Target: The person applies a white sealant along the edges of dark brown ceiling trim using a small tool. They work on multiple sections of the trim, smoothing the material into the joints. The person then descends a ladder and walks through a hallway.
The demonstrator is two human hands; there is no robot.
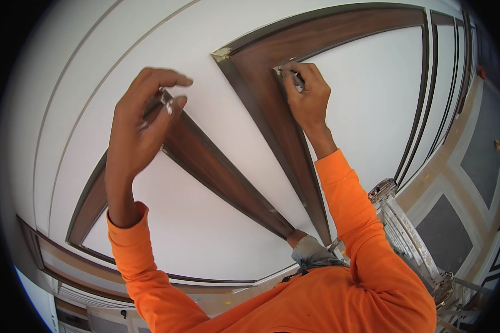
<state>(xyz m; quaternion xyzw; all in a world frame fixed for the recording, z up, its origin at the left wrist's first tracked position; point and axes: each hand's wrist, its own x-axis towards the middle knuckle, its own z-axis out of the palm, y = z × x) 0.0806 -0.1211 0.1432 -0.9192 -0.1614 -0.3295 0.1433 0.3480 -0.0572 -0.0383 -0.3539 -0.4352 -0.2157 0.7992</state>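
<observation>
While our left hand point(141, 119) loosely cups a small grey-white piece point(166, 100), our right hand point(309, 94) grips a grey object point(299, 84), mostly hidden, at the brown wooden trim's point(261, 83) inner corner; farther right stands a paint-spattered ladder point(412, 233).

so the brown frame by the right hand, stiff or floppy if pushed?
Brown frame: probably stiff, given its broad wood-grained faces. Likely hard to shift, since it looks fixed against the white panel. The pale patch at its upper-left corner may be weaker; it looks rough and uneven.
</observation>
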